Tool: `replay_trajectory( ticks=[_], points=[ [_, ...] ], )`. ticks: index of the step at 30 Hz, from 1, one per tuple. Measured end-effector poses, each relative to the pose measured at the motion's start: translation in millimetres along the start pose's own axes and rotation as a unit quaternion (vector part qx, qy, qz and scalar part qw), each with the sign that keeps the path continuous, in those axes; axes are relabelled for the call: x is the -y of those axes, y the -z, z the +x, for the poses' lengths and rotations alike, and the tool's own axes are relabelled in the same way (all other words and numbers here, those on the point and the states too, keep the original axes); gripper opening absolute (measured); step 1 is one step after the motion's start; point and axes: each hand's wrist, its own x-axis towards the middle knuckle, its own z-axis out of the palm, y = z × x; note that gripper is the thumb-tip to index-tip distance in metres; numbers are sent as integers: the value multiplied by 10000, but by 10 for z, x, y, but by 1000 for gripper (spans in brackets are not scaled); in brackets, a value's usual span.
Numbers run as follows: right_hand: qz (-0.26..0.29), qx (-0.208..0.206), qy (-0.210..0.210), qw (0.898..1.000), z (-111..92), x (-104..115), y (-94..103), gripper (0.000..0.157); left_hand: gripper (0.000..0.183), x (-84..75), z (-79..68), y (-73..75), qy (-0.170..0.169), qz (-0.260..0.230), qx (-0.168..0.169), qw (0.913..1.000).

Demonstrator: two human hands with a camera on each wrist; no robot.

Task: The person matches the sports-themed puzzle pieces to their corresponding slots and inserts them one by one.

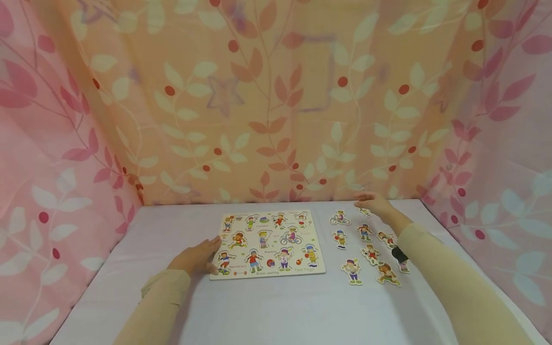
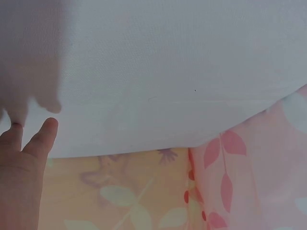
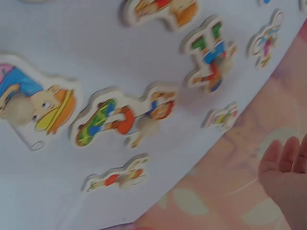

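The left hand (image 1: 196, 256) is at the left edge of the puzzle board (image 1: 316, 268), fingers extended and spread, grasping nothing. The board lies flat on the table (image 1: 258, 311), its upper edge near the middle of the table's rear edge, with printed figures across its face. Loose figure pieces lie between the board and the table's right edge. The cyclist piece (image 1: 339, 218) sits near the rear edge; the baseball piece (image 1: 352, 272) lies farther from that edge. The right hand (image 1: 378, 206) is released, fingers extended over a small piece (image 1: 364, 212) toward the rear right corner; contact cannot be determined. The runner piece (image 1: 389, 275) lies beside the right sleeve (image 1: 448, 278).
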Motion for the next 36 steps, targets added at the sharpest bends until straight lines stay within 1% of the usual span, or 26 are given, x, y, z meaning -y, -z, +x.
replay_trajectory(
  ticks=[6, 9, 13, 15, 18, 21, 23, 26, 28, 31, 33, 36],
  points=[
    [-421, -229, 95, 9988, 56, -203, 72, 41, 92, 29, 30, -17, 22, -21, 10, 10000],
    [-423, -270, -54, 9987, 91, -305, 78, 43, 92, 39, 34, -23, 12, 18, -10, 10000],
    [-360, -392, -300, 9981, 111, -435, 92, 45, 93, 24, 30, -23, -49, -63, -8, 10000],
    [-417, -442, -415, 9973, 117, -508, 113, 46, 93, 8, 23, -26, -16, -135, 9, 9999],
    [-501, -462, -628, 9957, 120, -594, 157, 48, 93, -14, 24, -35, 10, -101, 6, 9999],
    [-387, -479, -906, 9940, 136, -649, 197, 51, 92, -28, 46, -45, 24, 3, -53, 10000],
    [-344, -479, -988, 9934, 161, -678, 212, 53, 91, -37, 67, -46, 16, 47, -85, 10000],
    [-32, -473, -1243, 9911, 214, -709, 208, 55, 91, -42, 85, -48, 62, 31, -86, 9999],
    [145, -538, -1463, 9877, 256, -732, 197, 57, 91, -46, 83, -48, 72, 29, -82, 9999],
    [527, -705, -1795, 9798, 313, -776, 181, 58, 93, -50, 74, -48, 108, -17, -87, 9999],
    [660, -759, -1811, 9783, 350, -815, 170, 57, 93, -54, 61, -42, 103, -17, -108, 9999],
    [736, -620, -1624, 9820, 385, -840, 148, 56, 93, -38, 41, -40, 140, -78, -133, 9998]
  ],
)
